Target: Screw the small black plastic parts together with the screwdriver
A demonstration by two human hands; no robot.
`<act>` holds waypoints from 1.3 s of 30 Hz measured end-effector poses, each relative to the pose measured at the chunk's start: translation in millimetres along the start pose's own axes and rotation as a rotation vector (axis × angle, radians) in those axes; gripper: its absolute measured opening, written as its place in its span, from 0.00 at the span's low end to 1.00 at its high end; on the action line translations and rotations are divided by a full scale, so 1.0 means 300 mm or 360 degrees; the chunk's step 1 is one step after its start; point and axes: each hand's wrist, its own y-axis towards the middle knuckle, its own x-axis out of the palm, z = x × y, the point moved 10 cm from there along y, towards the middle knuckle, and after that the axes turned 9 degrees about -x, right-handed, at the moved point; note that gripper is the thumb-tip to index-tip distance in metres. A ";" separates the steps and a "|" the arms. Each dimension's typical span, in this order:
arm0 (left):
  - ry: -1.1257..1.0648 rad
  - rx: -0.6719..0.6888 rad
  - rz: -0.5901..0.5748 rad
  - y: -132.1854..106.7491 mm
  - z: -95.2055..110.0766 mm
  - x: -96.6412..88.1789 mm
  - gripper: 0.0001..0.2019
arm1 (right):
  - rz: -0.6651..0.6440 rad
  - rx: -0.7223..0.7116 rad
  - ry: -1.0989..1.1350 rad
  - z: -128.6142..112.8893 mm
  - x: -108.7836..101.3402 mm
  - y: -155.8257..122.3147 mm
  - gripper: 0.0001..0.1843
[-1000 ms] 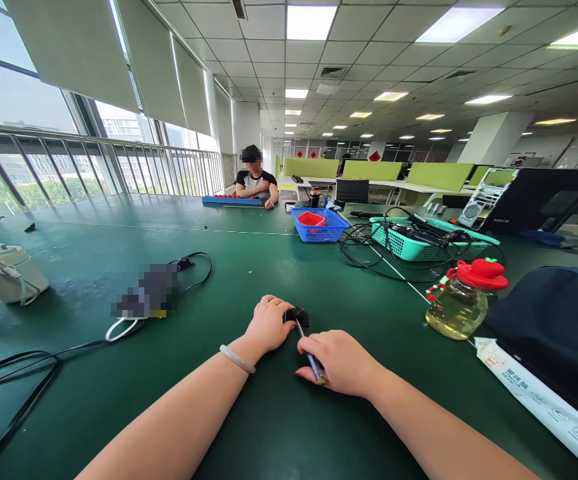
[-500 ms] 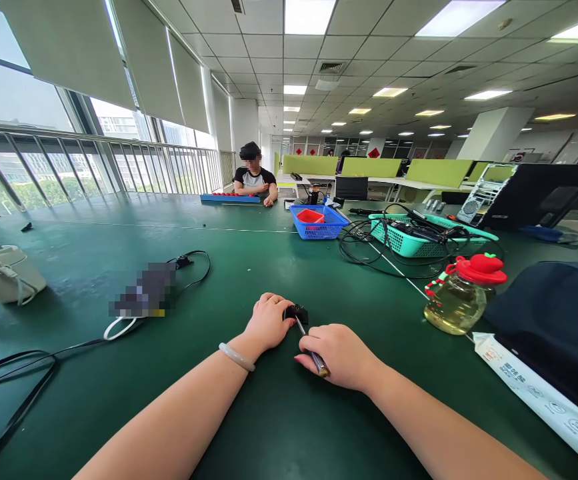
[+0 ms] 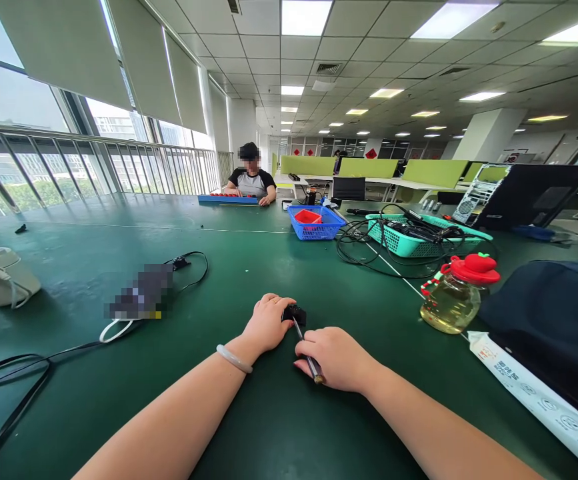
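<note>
On the green tabletop [image 3: 249,427], my left hand [image 3: 267,321] closes around the left side of a small black part [image 3: 297,314]. Its exact kind is too small to tell. My right hand [image 3: 336,357] grips a screwdriver [image 3: 313,365] by its handle, fingers wrapped round it. The thin metal shaft slants up and to the left, and its tip meets the black part beside my left thumb. Where exactly the tip sits is hidden.
To the right stand a red-lidded jar [image 3: 453,300], a white box [image 3: 539,397] and a dark bag [image 3: 553,313]. Farther back are a blue basket [image 3: 316,231] and a teal basket [image 3: 399,243] with cables. Left lies a black cable [image 3: 43,357]. A person [image 3: 251,180] sits opposite.
The screwdriver's handle has swung slightly left and down, with my right hand shifting a little. My left hand stays on the black part. The whole view has shifted slightly.
</note>
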 end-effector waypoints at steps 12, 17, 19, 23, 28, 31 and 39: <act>-0.0028 0.0027 0.0028 -0.002 0.007 -0.012 0.15 | 0.0063 -0.0058 0.0005 -0.021 -0.016 0.001 0.10; -0.0035 -0.0009 0.0047 0.000 0.001 -0.015 0.13 | 0.0128 -0.0008 0.0008 -0.014 -0.031 -0.001 0.11; -0.0038 -0.0030 0.0042 -0.001 -0.001 -0.015 0.13 | 0.0145 0.0014 0.0008 -0.010 -0.036 -0.001 0.12; -0.0035 -0.0040 0.0040 -0.001 -0.003 -0.014 0.13 | 0.0187 0.0027 -0.0015 -0.009 -0.044 -0.001 0.13; -0.0036 -0.0024 0.0049 0.001 -0.003 -0.011 0.13 | 0.0295 0.0016 -0.0021 -0.012 -0.070 -0.004 0.12; -0.0049 -0.0023 0.0047 0.002 -0.005 -0.010 0.13 | 0.0394 0.0019 0.0006 -0.010 -0.090 -0.011 0.10; -0.0042 -0.0024 0.0013 0.001 -0.003 -0.006 0.16 | 0.0330 -0.0008 -0.0022 -0.005 -0.056 -0.010 0.05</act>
